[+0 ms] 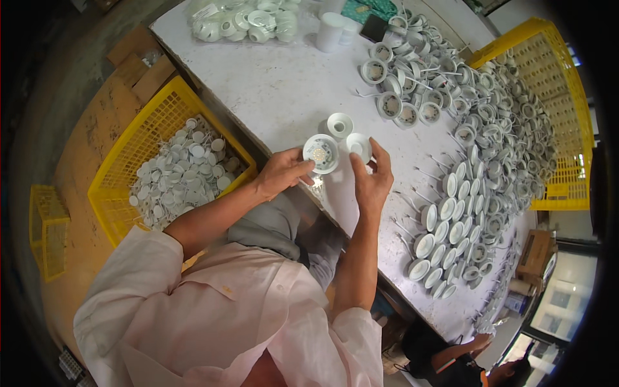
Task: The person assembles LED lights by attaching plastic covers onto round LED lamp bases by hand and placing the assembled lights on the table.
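My left hand (282, 173) grips a round white LED light housing (320, 153) by its rim, thumb on the near edge. Its open face is turned up, showing a board with a yellowish dotted centre. Between the thumb and fingers of my right hand (374, 180) is a small white round cover (358, 148), held close beside the housing. Just beyond both, a similar white cup-shaped cover (340, 124) rests on the white table (271, 84). I cannot make out whether the two held pieces touch.
Many white light housings (407, 116) are heaped at right, with rows of covered lights (446, 208) nearer. A yellow crate (574, 122) leans behind. Left stands a yellow basket (109, 174) of white discs (174, 171). A bag of covers (242, 22) lies far left; another person (451, 361) sits lower right.
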Motion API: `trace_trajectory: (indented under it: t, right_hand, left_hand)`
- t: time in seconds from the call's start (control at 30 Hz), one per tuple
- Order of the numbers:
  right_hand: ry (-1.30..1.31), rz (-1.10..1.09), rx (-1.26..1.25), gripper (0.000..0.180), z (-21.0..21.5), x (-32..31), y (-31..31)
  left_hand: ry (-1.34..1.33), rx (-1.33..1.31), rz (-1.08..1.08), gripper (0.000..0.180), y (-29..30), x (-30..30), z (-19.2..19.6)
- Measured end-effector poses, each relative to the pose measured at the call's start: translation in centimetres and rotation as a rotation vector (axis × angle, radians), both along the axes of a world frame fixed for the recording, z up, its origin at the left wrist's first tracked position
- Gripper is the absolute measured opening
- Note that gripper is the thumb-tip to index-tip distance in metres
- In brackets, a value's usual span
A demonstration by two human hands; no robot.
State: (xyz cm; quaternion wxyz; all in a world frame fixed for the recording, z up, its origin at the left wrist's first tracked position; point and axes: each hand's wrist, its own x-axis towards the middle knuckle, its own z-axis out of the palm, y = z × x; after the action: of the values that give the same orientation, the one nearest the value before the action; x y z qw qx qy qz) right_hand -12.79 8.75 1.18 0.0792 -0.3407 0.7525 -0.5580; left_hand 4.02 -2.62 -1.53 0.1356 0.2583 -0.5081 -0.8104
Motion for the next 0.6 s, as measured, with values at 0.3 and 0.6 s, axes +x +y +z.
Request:
trace_trajectory:
  t: [0.3, 0.6]
  right_hand:
    - [0.197, 0.213, 0.069, 0.071, -0.3, 3.3, 1.7]
    - [-0.518, 0.064, -0.055, 0.045, -2.0, 3.2, 3.1]
  left_hand:
    - [0.030, -0.049, -0.076, 0.040, 0.9, -0.8, -0.4]
    - [-0.017, -0.226, -0.047, 0.032, 1.6, -0.8, 0.9]
